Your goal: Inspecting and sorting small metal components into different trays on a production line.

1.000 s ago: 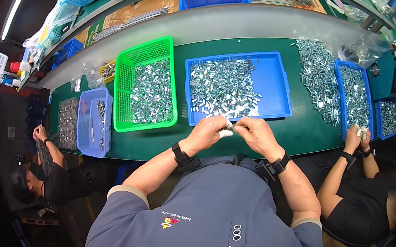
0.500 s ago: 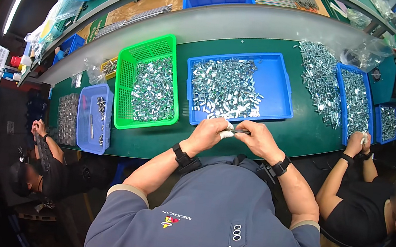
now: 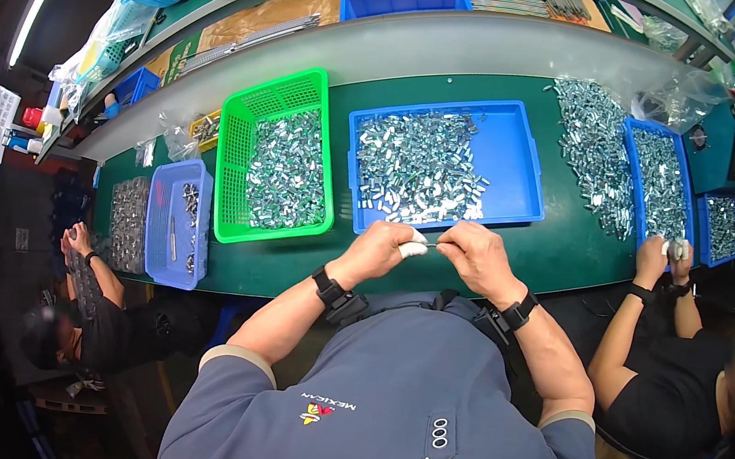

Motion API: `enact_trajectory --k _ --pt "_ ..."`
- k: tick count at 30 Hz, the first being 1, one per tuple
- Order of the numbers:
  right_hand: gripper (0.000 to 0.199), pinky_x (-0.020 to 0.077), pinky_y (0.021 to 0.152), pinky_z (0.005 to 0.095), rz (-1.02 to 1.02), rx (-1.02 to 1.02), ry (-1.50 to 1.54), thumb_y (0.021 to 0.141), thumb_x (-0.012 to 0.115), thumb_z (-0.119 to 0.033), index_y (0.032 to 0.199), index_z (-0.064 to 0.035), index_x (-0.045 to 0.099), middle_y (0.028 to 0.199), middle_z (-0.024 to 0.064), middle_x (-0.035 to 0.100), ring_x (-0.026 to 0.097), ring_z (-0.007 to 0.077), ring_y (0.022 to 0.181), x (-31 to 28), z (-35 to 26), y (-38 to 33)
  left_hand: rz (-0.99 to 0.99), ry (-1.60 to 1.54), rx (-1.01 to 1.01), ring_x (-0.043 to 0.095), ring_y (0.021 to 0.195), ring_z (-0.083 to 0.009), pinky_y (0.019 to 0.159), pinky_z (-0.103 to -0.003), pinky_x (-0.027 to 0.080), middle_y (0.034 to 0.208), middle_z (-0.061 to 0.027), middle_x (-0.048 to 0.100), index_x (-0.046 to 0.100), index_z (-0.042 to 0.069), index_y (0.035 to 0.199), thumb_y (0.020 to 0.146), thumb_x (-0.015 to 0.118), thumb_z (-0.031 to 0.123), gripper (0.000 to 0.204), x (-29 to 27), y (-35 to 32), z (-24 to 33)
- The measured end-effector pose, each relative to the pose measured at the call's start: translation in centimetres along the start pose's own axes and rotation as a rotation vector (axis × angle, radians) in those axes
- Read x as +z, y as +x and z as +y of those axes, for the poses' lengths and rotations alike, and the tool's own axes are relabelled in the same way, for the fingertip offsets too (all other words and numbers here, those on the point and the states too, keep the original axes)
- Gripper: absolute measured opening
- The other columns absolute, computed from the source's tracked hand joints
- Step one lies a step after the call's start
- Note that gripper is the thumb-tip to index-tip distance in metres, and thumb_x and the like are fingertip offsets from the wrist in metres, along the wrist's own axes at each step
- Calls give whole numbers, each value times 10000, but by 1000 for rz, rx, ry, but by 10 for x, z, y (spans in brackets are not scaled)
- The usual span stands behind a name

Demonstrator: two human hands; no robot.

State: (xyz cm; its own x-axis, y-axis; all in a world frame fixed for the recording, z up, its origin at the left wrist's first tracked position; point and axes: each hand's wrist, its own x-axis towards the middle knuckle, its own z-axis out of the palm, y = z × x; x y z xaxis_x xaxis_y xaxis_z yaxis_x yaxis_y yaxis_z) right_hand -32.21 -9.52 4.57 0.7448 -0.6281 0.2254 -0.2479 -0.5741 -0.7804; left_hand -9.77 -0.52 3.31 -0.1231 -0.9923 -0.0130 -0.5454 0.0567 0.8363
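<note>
Just in front of the blue tray, my left hand and my right hand face each other, both closed in a pinch. A thin dark rod spans the small gap between my fingertips; its ends are hidden in the fingers. White coverings wrap fingertips of my left hand. Small shiny metal sleeves fill the left and middle of the blue tray. To its left, a green basket holds more of these metal pieces.
Loose metal pieces lie heaped on the green table at right, beside a narrow blue bin. A pale blue bin stands at left. Co-workers' hands are at the right and hands at the left. A grey shelf edge runs behind.
My hands have drawn slightly apart, so the gap between the fingertips is wider. The rod end that stuck out by my right fingers no longer shows. Trays look unchanged.
</note>
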Motion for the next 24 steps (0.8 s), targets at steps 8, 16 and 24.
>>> enact_trajectory --k 8,16,24 --pt "95 492 665 318 117 249 159 922 715 -89 957 -1 712 808 84 673 640 186 757 -25 12 -16 411 364 -237 714 869 -337 778 -412 560 952 -148 746 748 46 1058 894 794 198 228 -99 -48 -69" --pt "151 484 674 278 115 431 274 936 716 -111 1000 27 716 869 56 711 620 105 758 -21 18 -33 354 495 -105 677 1004 -354 838 -446 550 1054 -137 708 730 96 1136 860 799 202 303 -82 -29 -66" --pt "175 514 689 312 88 390 262 942 714 -143 1008 19 722 889 100 719 665 164 782 -17 -3 -20 56 594 66 664 954 -365 819 -467 545 942 -147 647 699 97 1100 840 705 51 264 1 30 -123"
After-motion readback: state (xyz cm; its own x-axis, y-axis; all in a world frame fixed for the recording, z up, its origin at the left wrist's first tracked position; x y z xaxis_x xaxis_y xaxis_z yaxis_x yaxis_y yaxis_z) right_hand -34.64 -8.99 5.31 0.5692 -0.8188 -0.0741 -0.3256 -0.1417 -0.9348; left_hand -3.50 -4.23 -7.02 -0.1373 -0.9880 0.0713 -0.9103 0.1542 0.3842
